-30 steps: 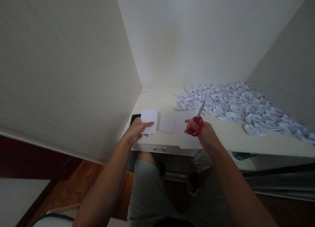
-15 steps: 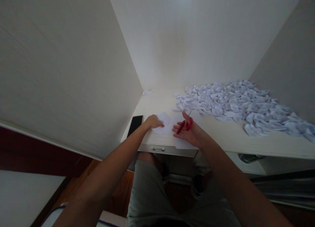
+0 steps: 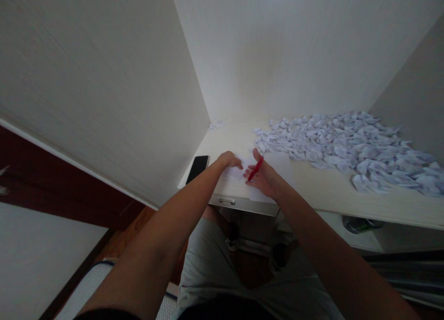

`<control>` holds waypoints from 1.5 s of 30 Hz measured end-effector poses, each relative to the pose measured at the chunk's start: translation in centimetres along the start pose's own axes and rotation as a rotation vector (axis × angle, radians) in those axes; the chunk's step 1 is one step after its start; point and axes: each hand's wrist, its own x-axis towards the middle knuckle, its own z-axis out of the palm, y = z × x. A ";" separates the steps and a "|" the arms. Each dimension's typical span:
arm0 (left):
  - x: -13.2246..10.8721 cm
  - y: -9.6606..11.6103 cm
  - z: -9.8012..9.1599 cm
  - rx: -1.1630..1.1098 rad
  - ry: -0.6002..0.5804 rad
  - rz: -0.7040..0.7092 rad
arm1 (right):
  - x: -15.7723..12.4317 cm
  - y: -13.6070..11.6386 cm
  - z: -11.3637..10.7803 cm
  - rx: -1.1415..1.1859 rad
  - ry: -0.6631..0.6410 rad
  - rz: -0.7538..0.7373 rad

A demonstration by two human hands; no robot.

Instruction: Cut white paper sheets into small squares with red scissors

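My left hand (image 3: pixel 230 160) is closed on a small piece of white paper (image 3: pixel 236 173) on the desk, its fingertips partly hidden. Just to its right, my right hand (image 3: pixel 265 179) holds red-handled scissors (image 3: pixel 255 169). They lie across the palm with the fingers loosely spread, and the blades point away towards the back of the desk. Beneath the right hand lies a larger white sheet (image 3: pixel 282 165), flat near the front edge.
A wide heap of folded white paper pieces (image 3: pixel 329 139) covers the back and right of the desk (image 3: pixel 312 183). A black phone (image 3: pixel 197 168) lies at the left edge. Small paper scraps (image 3: pixel 217 125) sit in the back left corner. Below is a drawer handle (image 3: pixel 226 201).
My left hand has moved right with the paper, closer to the right hand. The scissors have turned in my right hand, so their blades now show beyond the thumb. The view has shifted slightly.
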 end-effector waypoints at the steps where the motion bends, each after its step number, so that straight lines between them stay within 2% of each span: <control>1: 0.0 0.0 0.0 -0.009 -0.013 -0.012 | -0.1 0.0 0.1 -0.010 -0.004 -0.007; 4: -0.1 0.0 0.1 -0.037 -0.057 -0.037 | -0.2 0.0 0.4 -0.041 -0.020 -0.027; 9: 0.3 -0.1 0.1 -0.172 -0.141 -0.006 | -0.4 0.2 1.0 -0.026 0.049 -0.035; 14: 0.3 -1.7 -0.2 -0.396 -0.199 0.116 | -0.1 1.3 1.1 -0.121 0.081 -0.207; 19: -1.1 -4.1 0.1 -0.682 -0.036 0.365 | 1.3 2.0 1.3 -0.184 0.224 -0.460; 26: -2.9 -7.1 1.9 -0.912 0.148 0.493 | 3.8 1.3 1.9 -0.368 0.228 -0.710; 30: -3.2 -7.5 2.4 -1.020 0.249 0.527 | 4.5 1.5 2.1 -0.444 0.195 -0.750; 37: -2.6 -6.1 2.7 -1.082 0.439 0.467 | 5.1 1.9 1.9 -0.543 0.182 -0.743; 41: -2.4 -5.6 2.7 -1.061 0.468 0.438 | 5.3 2.1 1.9 -0.558 0.191 -0.746; 45: -2.9 -5.7 2.1 -1.043 0.457 0.473 | 5.4 1.7 2.2 -0.564 0.209 -0.772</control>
